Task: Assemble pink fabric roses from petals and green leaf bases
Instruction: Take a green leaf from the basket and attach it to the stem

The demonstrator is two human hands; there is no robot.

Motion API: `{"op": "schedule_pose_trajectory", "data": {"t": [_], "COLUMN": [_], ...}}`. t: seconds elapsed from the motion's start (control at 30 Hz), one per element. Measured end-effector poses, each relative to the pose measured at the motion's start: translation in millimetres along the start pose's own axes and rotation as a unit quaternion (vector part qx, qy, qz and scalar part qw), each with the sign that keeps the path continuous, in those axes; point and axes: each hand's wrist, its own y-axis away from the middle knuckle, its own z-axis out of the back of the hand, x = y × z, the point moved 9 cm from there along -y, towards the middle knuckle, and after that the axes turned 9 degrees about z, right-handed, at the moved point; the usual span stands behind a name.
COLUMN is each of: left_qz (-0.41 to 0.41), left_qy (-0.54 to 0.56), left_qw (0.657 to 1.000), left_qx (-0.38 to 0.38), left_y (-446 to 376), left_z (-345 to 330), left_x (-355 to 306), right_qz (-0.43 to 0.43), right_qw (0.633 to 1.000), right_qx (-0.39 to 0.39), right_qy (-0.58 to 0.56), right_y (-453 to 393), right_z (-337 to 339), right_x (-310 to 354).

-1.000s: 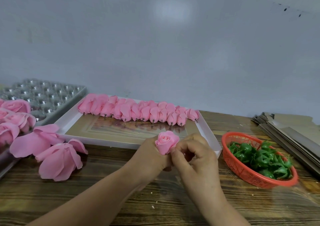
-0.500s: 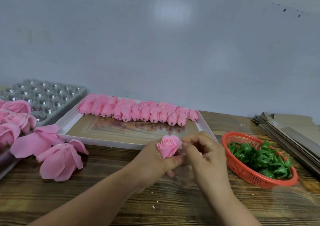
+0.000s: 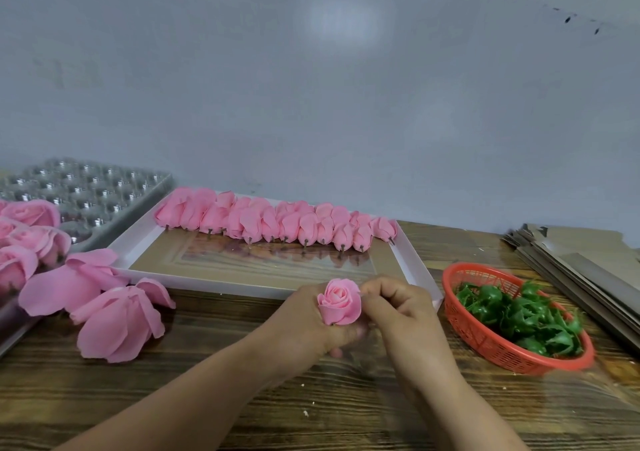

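1. In hand: one pink rose bud (image 3: 340, 301) stands upright at the middle of the worktop (image 3: 207, 398). The left hand (image 3: 304, 326) has its fingers curled round the bud's base. The right hand (image 3: 398, 307), at the bud's 3 o'clock, pinches its outer petal edge with curled fingers. No green base shows on it.
2. Done, as far as I can judge: finished roses (image 3: 24, 239) sit at 9 o'clock by the grey cell tray (image 3: 104, 187).
3. Left: a full row of petal bundles (image 3: 277, 224) along the white tray's (image 3: 419, 277) 12 o'clock edge, two loose opened blooms (image 3: 114, 322) at 9 o'clock, and many leaf bases (image 3: 519, 315) in the red basket (image 3: 485, 350) at 3 o'clock.
4. Much work remains, it seems.
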Motion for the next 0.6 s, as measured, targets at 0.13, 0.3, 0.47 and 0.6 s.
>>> {"op": "schedule_pose_trajectory", "data": {"t": [0.13, 0.3, 0.47, 0.6], "left_qz": [-0.028, -0.057, -0.063, -0.066], "left_qy": [-0.050, -0.177, -0.220, -0.220], "left_qw": [0.998, 0.982, 0.971, 0.969], "left_qx": [0.024, 0.046, 0.070, 0.089], "left_y": [3, 4, 6, 9], "left_z": [-3, -16, -24, -27], "left_x": [-4, -9, -8, -9], "right_qz": [0.031, 0.057, 0.046, 0.014], "right_qw": [0.999, 0.992, 0.969, 0.967], "right_qx": [-0.007, 0.105, 0.240, 0.252], "right_qy": [-0.010, -0.047, -0.024, -0.022], "right_y": [-5, -6, 4, 6], "right_z": [12, 6, -11, -13], "right_x": [8, 16, 18, 15]}}
